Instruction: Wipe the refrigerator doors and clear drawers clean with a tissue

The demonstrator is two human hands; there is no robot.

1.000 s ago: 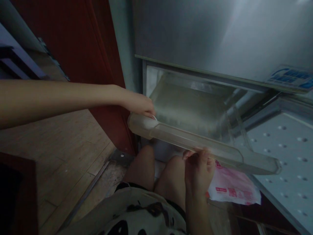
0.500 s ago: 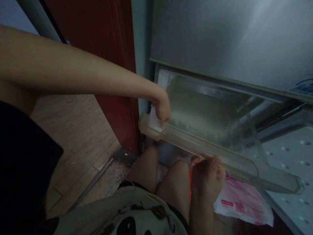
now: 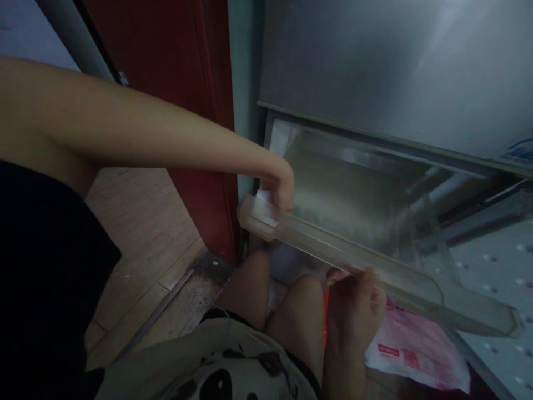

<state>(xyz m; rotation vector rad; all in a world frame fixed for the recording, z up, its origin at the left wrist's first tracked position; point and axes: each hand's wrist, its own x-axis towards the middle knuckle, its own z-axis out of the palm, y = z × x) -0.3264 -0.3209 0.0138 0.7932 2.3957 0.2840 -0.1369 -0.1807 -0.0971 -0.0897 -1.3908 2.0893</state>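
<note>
A clear plastic fridge drawer (image 3: 353,250) is pulled out in front of me, its front rim running down to the right. My left hand (image 3: 283,191) reaches over its left end, bent at the wrist, with a thin white piece of cloth or paper (image 3: 265,210) under it, against the drawer's inner front corner. Most of the left fingers are hidden behind the wrist and the drawer wall. From below, my right hand (image 3: 360,297) grips the front rim near its middle, fingers curled and slightly blurred.
A grey fridge door (image 3: 375,61) hangs above the drawer, and a dimpled white panel (image 3: 495,266) lies at the right. A red-brown wooden door (image 3: 200,111) stands at left. Below the drawer sits a pink-and-white plastic bag (image 3: 416,350). My knees (image 3: 300,311) are close under the drawer.
My left hand has dipped slightly lower at the drawer's left end, still with the white piece. The right hand keeps its grip on the rim; the view has shifted slightly.
</note>
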